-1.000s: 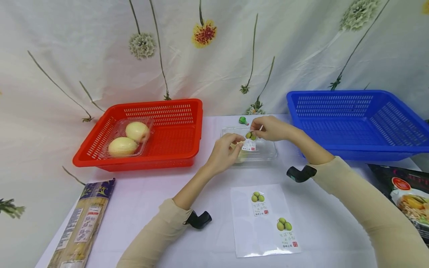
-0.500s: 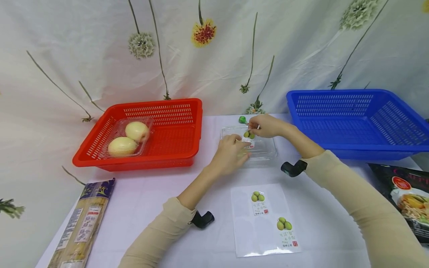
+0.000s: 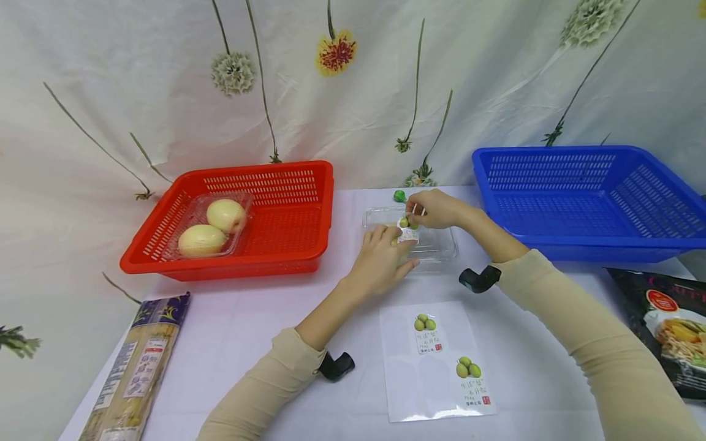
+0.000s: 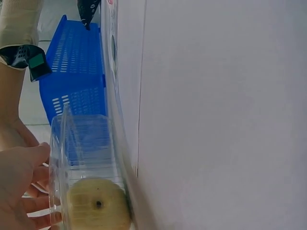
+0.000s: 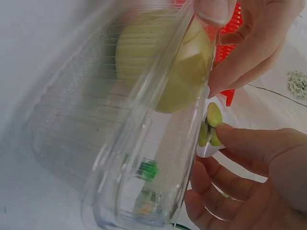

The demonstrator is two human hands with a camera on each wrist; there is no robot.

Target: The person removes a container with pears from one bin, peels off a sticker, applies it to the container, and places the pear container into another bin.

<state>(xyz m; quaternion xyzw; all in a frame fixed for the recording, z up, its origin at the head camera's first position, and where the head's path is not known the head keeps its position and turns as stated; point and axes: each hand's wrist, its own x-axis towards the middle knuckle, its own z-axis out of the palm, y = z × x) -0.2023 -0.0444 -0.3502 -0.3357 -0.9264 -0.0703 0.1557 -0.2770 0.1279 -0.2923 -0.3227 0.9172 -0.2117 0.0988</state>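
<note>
Clear plastic box at centre frame, just in front of the blue basket's left corner, holds one pale fruit and lies on the white surface. Right hand: fingers pinch a small sticker printed with green fruit and hold it against the box lid. Left hand: fingers lie fairly straight over the near left part of the box, steadying it; the thumb presses the lid edge in the right wrist view. Judged from this, the sticker is on the point of being stuck down but is not yet smoothed flat, and the box has not gone into either basket. A sheet at lower centre carries two stickers of the same kind, unpeeled, with blank spaces beside them. The red basket at left centre holds a second clear box with two fruits; whether that one bears a sticker cannot be told. A small green object lies behind the box.
</note>
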